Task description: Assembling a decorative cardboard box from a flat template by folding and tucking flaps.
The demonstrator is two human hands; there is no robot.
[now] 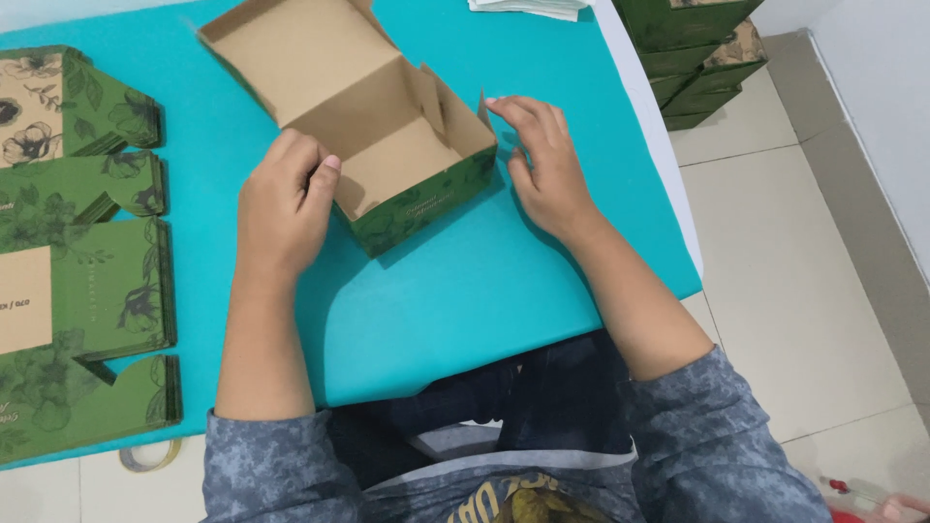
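Observation:
A green cardboard box [387, 136] with a floral print and brown inside stands half folded on the turquoise table [465, 291], its lid flap open towards the back. My left hand [283, 203] presses on the box's near left wall, fingers curled over its edge. My right hand [544, 165] rests beside the box's right corner, fingertips touching a small side flap. Neither hand lifts the box.
A stack of flat, unfolded green box blanks [82, 281] lies along the table's left side. Finished green boxes [693, 58] are piled on the floor at the upper right. White papers [528, 8] lie at the table's far edge. The table's right edge borders tiled floor.

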